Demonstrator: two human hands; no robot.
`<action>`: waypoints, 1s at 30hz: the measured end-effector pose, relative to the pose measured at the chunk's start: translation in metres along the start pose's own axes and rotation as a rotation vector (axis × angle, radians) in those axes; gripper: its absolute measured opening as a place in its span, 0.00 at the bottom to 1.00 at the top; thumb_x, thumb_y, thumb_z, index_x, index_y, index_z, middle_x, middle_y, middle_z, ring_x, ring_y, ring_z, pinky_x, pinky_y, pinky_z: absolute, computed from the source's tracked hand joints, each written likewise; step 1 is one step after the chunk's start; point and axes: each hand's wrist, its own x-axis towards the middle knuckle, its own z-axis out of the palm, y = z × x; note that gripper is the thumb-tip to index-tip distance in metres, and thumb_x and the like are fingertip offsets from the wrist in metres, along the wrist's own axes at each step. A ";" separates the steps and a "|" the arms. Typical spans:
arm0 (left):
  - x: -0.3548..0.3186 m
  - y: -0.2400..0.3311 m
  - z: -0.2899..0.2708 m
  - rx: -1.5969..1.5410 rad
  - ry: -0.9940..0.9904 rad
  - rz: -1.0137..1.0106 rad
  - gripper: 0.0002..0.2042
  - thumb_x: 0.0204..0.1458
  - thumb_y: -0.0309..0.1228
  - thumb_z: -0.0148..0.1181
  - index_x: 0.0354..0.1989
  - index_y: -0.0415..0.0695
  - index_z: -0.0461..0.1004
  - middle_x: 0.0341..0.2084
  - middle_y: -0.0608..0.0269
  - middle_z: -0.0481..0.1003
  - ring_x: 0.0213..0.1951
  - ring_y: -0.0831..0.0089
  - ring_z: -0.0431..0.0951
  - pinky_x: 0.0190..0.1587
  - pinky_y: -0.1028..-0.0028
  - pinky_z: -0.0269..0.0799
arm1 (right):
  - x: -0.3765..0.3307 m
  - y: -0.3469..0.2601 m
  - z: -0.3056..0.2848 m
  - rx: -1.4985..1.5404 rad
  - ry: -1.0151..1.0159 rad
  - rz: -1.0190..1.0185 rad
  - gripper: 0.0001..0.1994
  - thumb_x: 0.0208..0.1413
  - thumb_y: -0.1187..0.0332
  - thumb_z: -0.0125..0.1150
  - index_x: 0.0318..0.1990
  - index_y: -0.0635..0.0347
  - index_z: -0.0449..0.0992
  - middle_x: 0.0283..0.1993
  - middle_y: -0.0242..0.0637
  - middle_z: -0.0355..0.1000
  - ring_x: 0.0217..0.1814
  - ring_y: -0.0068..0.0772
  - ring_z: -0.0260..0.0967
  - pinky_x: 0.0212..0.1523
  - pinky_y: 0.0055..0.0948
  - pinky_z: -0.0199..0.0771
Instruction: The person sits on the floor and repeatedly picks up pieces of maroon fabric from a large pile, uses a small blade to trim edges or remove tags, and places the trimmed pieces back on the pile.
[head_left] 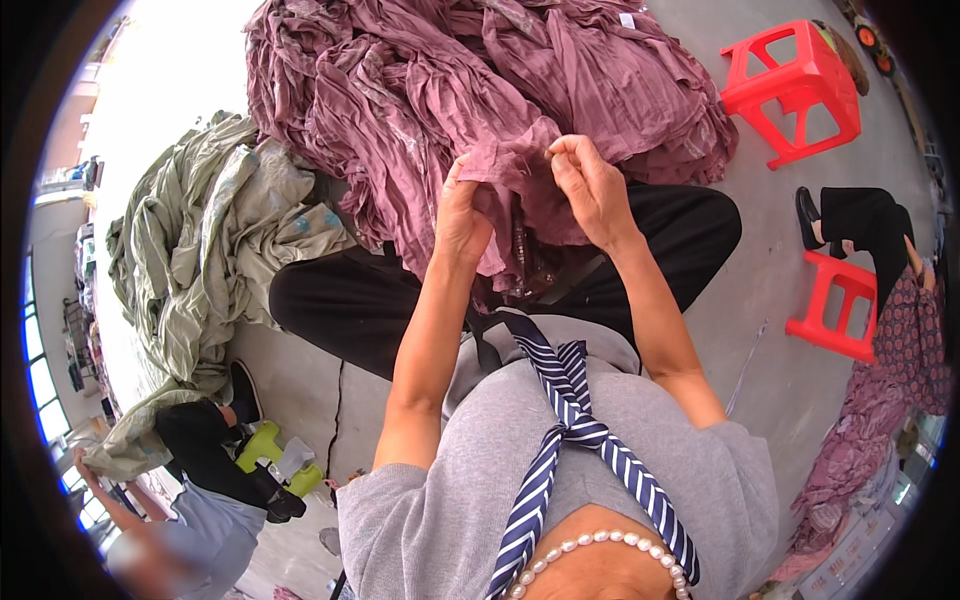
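Observation:
A length of thin, crumpled mauve fabric is stretched up in front of me. My left hand pinches its left edge between thumb and fingers. My right hand is closed in a pinch at the right edge of the raised part, thumb and forefinger together. Whatever lies between those fingertips is too small to make out. Below the hands the cloth hangs over my lap, between my black-trousered knees, and joins a big heap of the same mauve fabric just beyond.
Greenish-grey fabric is piled at the left, its end held by a seated person. Red plastic stools stand at the right, where another person sits. More mauve cloth lies at the lower right.

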 end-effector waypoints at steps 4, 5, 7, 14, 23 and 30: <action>0.003 -0.001 -0.006 0.020 0.000 0.014 0.09 0.52 0.27 0.55 0.42 0.42 0.70 0.38 0.64 0.74 0.43 0.75 0.73 0.49 0.73 0.68 | -0.004 0.001 0.008 0.073 -0.043 0.016 0.10 0.53 0.68 0.59 0.37 0.65 0.68 0.30 0.39 0.72 0.32 0.26 0.71 0.34 0.22 0.70; 0.003 -0.002 -0.007 0.024 -0.010 0.009 0.09 0.52 0.26 0.55 0.42 0.42 0.70 0.38 0.64 0.74 0.42 0.75 0.74 0.48 0.74 0.68 | -0.003 0.002 0.009 0.102 -0.059 0.018 0.10 0.53 0.69 0.58 0.37 0.65 0.68 0.30 0.37 0.72 0.33 0.21 0.69 0.34 0.20 0.69; 0.004 -0.001 -0.006 0.033 -0.033 -0.001 0.09 0.52 0.26 0.56 0.41 0.43 0.70 0.37 0.65 0.75 0.41 0.76 0.74 0.46 0.76 0.69 | -0.001 0.001 0.010 0.142 -0.083 0.024 0.09 0.54 0.70 0.58 0.37 0.66 0.67 0.31 0.35 0.71 0.33 0.17 0.67 0.35 0.18 0.67; -0.003 0.005 0.027 0.129 0.048 -0.003 0.04 0.52 0.27 0.56 0.35 0.46 0.70 0.30 0.70 0.75 0.28 0.85 0.74 0.28 0.88 0.67 | 0.004 -0.003 0.004 -0.119 -0.067 -0.055 0.10 0.51 0.69 0.61 0.35 0.66 0.68 0.28 0.36 0.72 0.30 0.19 0.69 0.33 0.19 0.69; 0.001 0.012 0.022 0.216 -0.026 0.106 0.05 0.52 0.26 0.55 0.38 0.43 0.70 0.32 0.65 0.75 0.34 0.79 0.76 0.36 0.81 0.71 | -0.007 0.002 0.020 -0.149 0.076 -0.251 0.13 0.44 0.72 0.67 0.37 0.60 0.71 0.34 0.22 0.69 0.27 0.10 0.58 0.26 0.12 0.57; 0.000 0.049 0.035 0.628 -0.048 -0.055 0.08 0.45 0.21 0.49 0.32 0.37 0.74 0.25 0.67 0.73 0.27 0.81 0.72 0.31 0.84 0.67 | 0.014 0.004 -0.013 0.621 -0.131 0.274 0.10 0.57 0.64 0.52 0.27 0.57 0.70 0.20 0.17 0.57 0.20 0.07 0.50 0.19 0.13 0.49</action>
